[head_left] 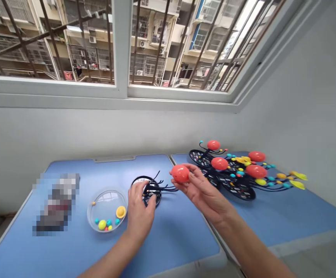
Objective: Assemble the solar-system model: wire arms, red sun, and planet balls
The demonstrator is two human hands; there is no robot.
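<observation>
My left hand presses down on a round black disc base with thin black wire arms fanning out to the right. Much of that base is hidden under my palm and fingers. My right hand holds a glossy red plastic ball in its fingertips, just above and right of the wire arms. To the left of my left hand stands a clear round dish holding several small teal, yellow and red balls, plus a larger yellow dome piece.
Several assembled planet-style models with red balls and black discs lie piled at the right, behind my right hand. A pixelated object lies at the left. Two blue tables meet at a seam beneath a barred window.
</observation>
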